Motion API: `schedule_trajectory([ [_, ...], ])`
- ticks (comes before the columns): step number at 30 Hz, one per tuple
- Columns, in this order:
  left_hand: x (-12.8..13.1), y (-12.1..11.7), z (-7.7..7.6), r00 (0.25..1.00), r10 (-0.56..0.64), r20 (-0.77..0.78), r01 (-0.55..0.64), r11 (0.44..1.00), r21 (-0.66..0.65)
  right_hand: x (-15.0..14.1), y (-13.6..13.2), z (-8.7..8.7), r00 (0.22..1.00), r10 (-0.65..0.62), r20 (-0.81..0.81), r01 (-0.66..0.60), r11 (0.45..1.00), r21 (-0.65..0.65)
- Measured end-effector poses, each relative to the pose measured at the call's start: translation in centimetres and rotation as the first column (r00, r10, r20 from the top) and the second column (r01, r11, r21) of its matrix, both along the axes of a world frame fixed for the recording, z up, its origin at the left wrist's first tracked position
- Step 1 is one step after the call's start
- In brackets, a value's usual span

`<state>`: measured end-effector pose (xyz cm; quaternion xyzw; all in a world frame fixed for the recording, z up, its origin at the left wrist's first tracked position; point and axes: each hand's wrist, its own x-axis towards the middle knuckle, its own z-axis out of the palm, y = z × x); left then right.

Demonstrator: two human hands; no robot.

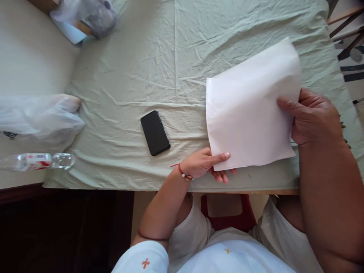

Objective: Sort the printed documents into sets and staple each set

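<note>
A blank white sheet of paper (pixel 250 110) is held slightly raised over the right part of the cloth-covered table, its surface gently curved. My left hand (pixel 203 163) pinches its near left corner, thumb on top and fingers beneath. At the right edge, my right hand (pixel 315 115) grips the sheet with the thumb on its face; the other fingers are mostly hidden behind. Whether it is one sheet or several, I cannot tell. A black smartphone (pixel 155 132) lies on the cloth to the left of the paper, apart from both hands.
A wrinkled pale green cloth (pixel 119 83) covers the table. Along the left side are a clear plastic bottle (pixel 38 162) lying down, a white plastic bag (pixel 42 119) and, farther back, a bundle in clear plastic (pixel 88 17). A red stool (pixel 227 222) shows below the front edge.
</note>
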<state>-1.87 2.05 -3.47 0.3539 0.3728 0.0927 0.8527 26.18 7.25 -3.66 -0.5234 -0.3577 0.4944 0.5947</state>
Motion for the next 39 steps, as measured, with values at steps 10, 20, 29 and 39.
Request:
schedule_trajectory([
  [10, 0.5, 0.3, 0.7, 0.998, 0.067, -0.006, -0.067, 0.996, -0.056, 0.1, -0.2, 0.3, 0.998, 0.06, 0.007, -0.06, 0.993, 0.105],
  [20, 0.5, -0.1, 0.2, 0.999, 0.044, -0.029, -0.04, 0.991, 0.13, 0.5, 0.2, -0.1, 0.999, 0.016, -0.039, -0.02, 0.994, -0.107],
  [29, 0.1, 0.0, 0.2, 1.0, 0.002, -0.029, 0.003, 0.982, 0.19, 0.6, 0.4, 0.0, 0.998, 0.019, -0.062, -0.032, 0.974, -0.223],
  [39, -0.2, -0.3, 0.4, 0.953, -0.057, -0.298, 0.162, 0.926, 0.341, 1.5, 0.0, -0.2, 1.0, -0.017, 0.001, 0.017, 0.942, -0.336],
])
